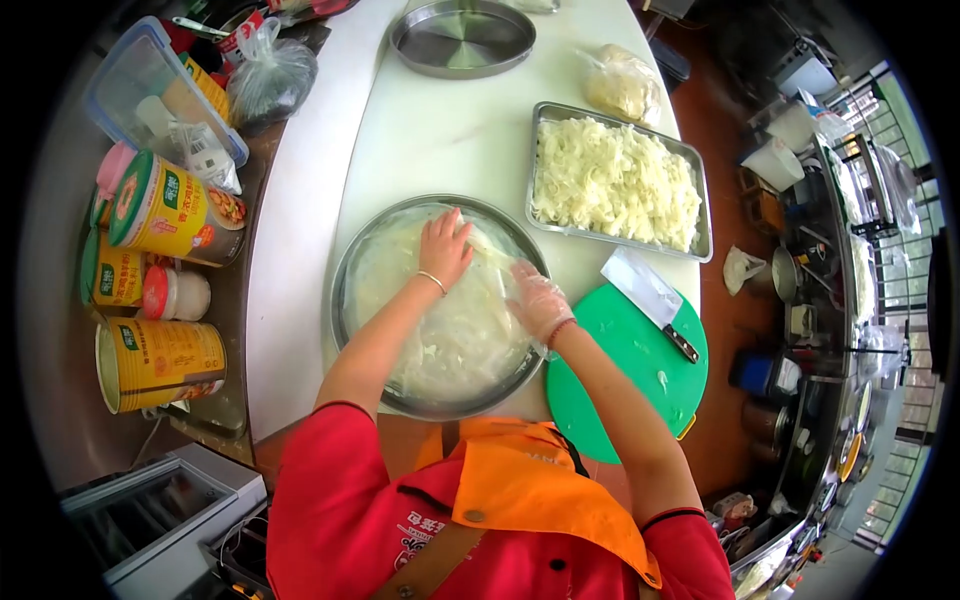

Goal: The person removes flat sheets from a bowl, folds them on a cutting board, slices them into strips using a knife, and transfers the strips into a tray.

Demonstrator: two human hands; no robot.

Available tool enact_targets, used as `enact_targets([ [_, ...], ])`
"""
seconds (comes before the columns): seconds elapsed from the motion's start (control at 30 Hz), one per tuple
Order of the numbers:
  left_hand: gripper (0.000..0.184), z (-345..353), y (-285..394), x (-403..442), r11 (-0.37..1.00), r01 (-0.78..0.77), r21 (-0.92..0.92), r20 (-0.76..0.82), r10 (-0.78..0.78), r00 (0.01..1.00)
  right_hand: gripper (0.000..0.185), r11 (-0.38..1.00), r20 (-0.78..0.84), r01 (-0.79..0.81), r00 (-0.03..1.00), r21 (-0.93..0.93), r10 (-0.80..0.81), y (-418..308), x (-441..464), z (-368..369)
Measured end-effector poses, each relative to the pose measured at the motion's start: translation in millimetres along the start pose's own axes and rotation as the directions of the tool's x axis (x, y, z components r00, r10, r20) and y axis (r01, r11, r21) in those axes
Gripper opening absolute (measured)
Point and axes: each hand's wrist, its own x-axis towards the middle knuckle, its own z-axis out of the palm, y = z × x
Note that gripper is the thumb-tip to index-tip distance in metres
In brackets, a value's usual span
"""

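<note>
Your left hand (447, 250) lies on the translucent film (415, 325) spread inside the round metal pan (450, 411), which sits on the counter (450, 130) in front of you. Its fingers are extended and a little spread, pressing down rather than pinching. Your right hand (540, 303), in a clear glove, is at the film's edge by the right rim; whether its fingers grip the film, you cannot tell. The film looks like thin plastic, though glare blurs it against the pale contents: feather-light, limp, quick to wrinkle, cling or tear. The smooth glove may slide on it, so take a loose edge near the rim between thumb and fingertips, keeping the other palm flat. The filled pan likely feels heavier and rigid, best held by opposite sides of its rim.
</note>
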Motion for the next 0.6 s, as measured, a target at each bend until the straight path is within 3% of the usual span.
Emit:
enact_targets([
  [0.03,0.044,-1,1,-3,0.999,0.009,-0.050,-0.004,-0.009,1.000,0.042,1.000,0.006,-0.008,1.000,-0.012,0.009,-2,15,3],
  [0.13,0.041,0,15,-18,0.968,0.198,-0.152,-0.045,-0.207,0.977,0.044,0.981,0.242,-0.189,0.951,-0.047,0.194,-8,51,12],
  [0.17,0.039,4,19,-21,0.951,0.249,-0.185,-0.126,-0.275,0.953,0.040,0.972,0.259,-0.196,0.940,-0.125,0.223,-12,54,16],
  [0.23,0.038,11,23,-23,0.889,0.347,-0.298,-0.089,-0.388,0.918,0.032,0.937,0.278,-0.202,0.918,-0.286,0.283,-17,60,20],
  [0.33,0.038,8,40,-8,0.756,0.554,-0.348,0.009,-0.589,0.808,0.020,0.914,0.245,-0.084,0.950,-0.398,0.194,-10,58,34],
  [0.43,0.038,20,38,10,0.675,0.660,-0.328,0.008,-0.697,0.717,0.014,0.900,0.053,0.071,0.997,-0.431,-0.053,0,60,36],
  [0.47,0.038,27,34,15,0.665,0.672,-0.325,-0.012,-0.713,0.701,0.013,0.900,0.038,0.049,0.999,-0.432,-0.036,4,63,40],
  [0.57,0.033,16,29,31,0.638,0.725,-0.259,0.251,-0.680,0.688,0.009,0.912,0.020,0.000,1.000,-0.409,0.009,12,65,51],
  [0.6,0.030,18,30,31,0.618,0.722,-0.311,0.201,-0.700,0.686,0.009,0.923,0.031,-0.003,0.999,-0.384,0.016,12,67,50],
])
